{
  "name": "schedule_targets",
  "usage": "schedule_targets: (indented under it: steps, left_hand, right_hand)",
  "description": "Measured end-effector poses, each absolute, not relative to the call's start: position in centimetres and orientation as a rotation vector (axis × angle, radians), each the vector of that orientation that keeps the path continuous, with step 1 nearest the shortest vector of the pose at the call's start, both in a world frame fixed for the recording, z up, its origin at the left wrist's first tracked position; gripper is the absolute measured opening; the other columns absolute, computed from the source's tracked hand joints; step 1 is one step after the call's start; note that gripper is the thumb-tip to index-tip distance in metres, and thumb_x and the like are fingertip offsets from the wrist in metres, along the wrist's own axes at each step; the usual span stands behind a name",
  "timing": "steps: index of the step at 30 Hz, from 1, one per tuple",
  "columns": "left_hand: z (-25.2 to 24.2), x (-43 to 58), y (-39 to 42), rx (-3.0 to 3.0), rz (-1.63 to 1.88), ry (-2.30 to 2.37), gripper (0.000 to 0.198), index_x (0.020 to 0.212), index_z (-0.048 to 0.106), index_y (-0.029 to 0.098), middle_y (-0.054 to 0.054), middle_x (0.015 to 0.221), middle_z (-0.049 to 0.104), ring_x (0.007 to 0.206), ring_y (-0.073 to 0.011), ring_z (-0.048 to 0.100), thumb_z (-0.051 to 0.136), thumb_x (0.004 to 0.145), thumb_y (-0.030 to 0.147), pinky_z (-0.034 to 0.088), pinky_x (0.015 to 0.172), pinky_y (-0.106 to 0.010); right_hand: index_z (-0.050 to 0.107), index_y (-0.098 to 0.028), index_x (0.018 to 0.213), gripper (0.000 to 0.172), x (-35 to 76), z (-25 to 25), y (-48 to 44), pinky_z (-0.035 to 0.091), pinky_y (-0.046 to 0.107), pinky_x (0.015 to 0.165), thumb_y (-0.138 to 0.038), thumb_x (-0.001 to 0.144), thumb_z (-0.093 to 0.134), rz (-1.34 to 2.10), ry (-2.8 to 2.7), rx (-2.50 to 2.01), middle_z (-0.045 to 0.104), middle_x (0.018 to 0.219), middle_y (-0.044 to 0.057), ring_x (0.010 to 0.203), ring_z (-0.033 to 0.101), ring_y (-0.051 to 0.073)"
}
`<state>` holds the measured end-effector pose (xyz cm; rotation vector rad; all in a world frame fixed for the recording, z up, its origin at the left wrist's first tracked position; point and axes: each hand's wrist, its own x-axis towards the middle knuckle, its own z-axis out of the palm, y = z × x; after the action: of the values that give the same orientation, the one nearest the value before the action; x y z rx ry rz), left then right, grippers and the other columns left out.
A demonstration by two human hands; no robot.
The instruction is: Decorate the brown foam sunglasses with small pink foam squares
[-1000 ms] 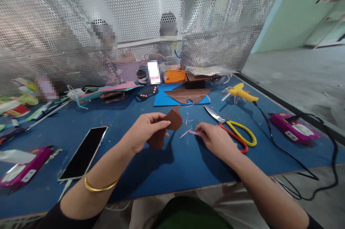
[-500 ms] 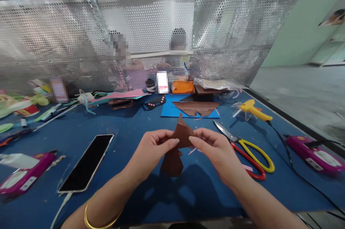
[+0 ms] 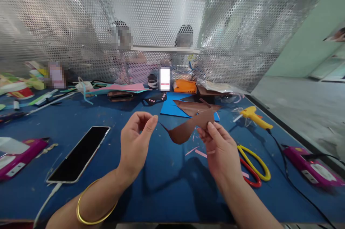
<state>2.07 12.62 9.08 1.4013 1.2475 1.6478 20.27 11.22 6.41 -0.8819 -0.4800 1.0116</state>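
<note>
A brown paper cutout (image 3: 182, 131), curved like an eye mask, is held up above the blue table. My right hand (image 3: 222, 146) pinches its right end between thumb and fingers. Just beyond the cutout's pointed left tip is my left hand (image 3: 136, 144), its fingers curled and the thumb against the index finger; a small gap seems to separate it from the paper. Behind the cutout, another brown paper piece (image 3: 185, 107) lies on a blue sheet (image 3: 168, 105). Scissors (image 3: 265, 168) with red and yellow handles lie beside my right hand, their blades hidden by it.
A phone (image 3: 79, 155) with a cable lies at left, near a magenta device (image 3: 24, 157). At right are a yellow glue gun (image 3: 254, 115) and another magenta device (image 3: 314, 166). A black mask (image 3: 155, 100), an orange packet (image 3: 184, 86) and coloured sheets (image 3: 121, 88) line the back, before a perforated screen (image 3: 161, 17).
The cutout has turned from bunched between both hands to spread out sideways. My left hand has moved left, away from it; my right hand has shifted slightly right, keeping hold.
</note>
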Motion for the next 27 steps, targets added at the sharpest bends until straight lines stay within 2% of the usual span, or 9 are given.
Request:
schedule_targets:
  steps: [2, 4, 7, 11, 18, 21, 25, 27]
  left_hand:
    - [8.7, 2.6, 12.4, 1.319, 1.573, 1.211, 0.026, 0.070, 0.060, 0.020, 0.005, 0.059, 0.054, 0.058, -0.0101, 0.046, 0.071, 0.080, 0.041, 0.038, 0.056, -0.022]
    - [8.4, 3.2, 12.2, 1.276, 1.370, 1.165, 0.028, 0.064, 0.062, 0.018, 0.003, 0.057, 0.060, 0.057, -0.0108, 0.050, 0.074, 0.076, 0.041, 0.040, 0.057, -0.023]
    - [7.9, 4.0, 11.9, 1.175, 1.173, 1.099, 0.024, 0.066, 0.069, 0.017, -0.003, 0.065, 0.072, 0.062, -0.0138, 0.060, 0.077, 0.070, 0.039, 0.044, 0.061, -0.025]
    - [7.4, 4.3, 11.8, 1.096, 1.168, 1.119, 0.022, 0.062, 0.070, 0.017, -0.005, 0.066, 0.075, 0.064, -0.0158, 0.064, 0.079, 0.069, 0.036, 0.046, 0.063, -0.026]
    - [7.7, 4.2, 12.2, 1.161, 1.291, 1.197, 0.018, 0.060, 0.071, 0.018, -0.002, 0.063, 0.074, 0.066, -0.0166, 0.065, 0.077, 0.071, 0.031, 0.049, 0.070, -0.028]
    - [7.7, 4.0, 12.5, 1.111, 1.304, 1.121, 0.015, 0.066, 0.074, 0.018, -0.001, 0.066, 0.074, 0.068, -0.0143, 0.064, 0.079, 0.070, 0.032, 0.048, 0.070, -0.025]
    - [7.6, 3.4, 13.1, 0.810, 1.286, 0.926, 0.027, 0.086, 0.076, 0.020, -0.002, 0.086, 0.075, 0.079, -0.0129, 0.064, 0.080, 0.071, 0.042, 0.049, 0.067, -0.022]
    - [7.5, 3.2, 13.6, 0.597, 1.218, 0.855, 0.027, 0.091, 0.074, 0.023, 0.000, 0.091, 0.074, 0.079, -0.0117, 0.064, 0.081, 0.072, 0.040, 0.050, 0.063, -0.022]
  right_hand:
    - [0.069, -0.021, 0.078, 0.022, 20.3, 6.4, 11.4, 0.056, 0.032, 0.079, -0.030, 0.065, 0.084, 1.011, -0.428, -0.835, 0.073, 0.085, 0.000, 0.076, 0.068, 0.014]
    - [0.069, -0.021, 0.080, 0.024, 20.2, 6.4, 11.5, 0.056, 0.030, 0.081, -0.029, 0.064, 0.085, 1.031, -0.393, -0.799, 0.073, 0.087, -0.002, 0.076, 0.069, 0.013]
    - [0.068, -0.021, 0.081, 0.024, 19.9, 6.2, 11.3, 0.055, 0.027, 0.081, -0.029, 0.066, 0.085, 1.070, -0.387, -0.796, 0.074, 0.087, -0.002, 0.076, 0.070, 0.012]
    - [0.066, -0.022, 0.079, 0.023, 19.4, 5.8, 11.1, 0.054, 0.029, 0.080, -0.030, 0.066, 0.084, 1.079, -0.411, -0.817, 0.073, 0.085, -0.003, 0.078, 0.070, 0.013]
    - [0.066, -0.021, 0.075, 0.026, 19.4, 5.2, 11.2, 0.050, 0.023, 0.063, -0.033, 0.062, 0.086, 1.173, -0.416, -0.929, 0.066, 0.071, -0.005, 0.066, 0.063, 0.011]
    - [0.067, -0.020, 0.071, 0.028, 19.5, 5.2, 11.2, 0.050, 0.022, 0.064, -0.031, 0.057, 0.089, 1.184, -0.378, -0.903, 0.064, 0.067, -0.005, 0.063, 0.061, 0.009]
    - [0.069, -0.019, 0.071, 0.031, 19.3, 5.4, 11.2, 0.050, 0.020, 0.065, -0.029, 0.052, 0.091, 1.189, -0.322, -0.877, 0.065, 0.067, -0.005, 0.064, 0.061, 0.009]
    - [0.070, -0.019, 0.071, 0.032, 19.3, 5.4, 11.2, 0.049, 0.019, 0.064, -0.029, 0.051, 0.092, 1.205, -0.338, -0.877, 0.066, 0.067, -0.005, 0.064, 0.062, 0.008]
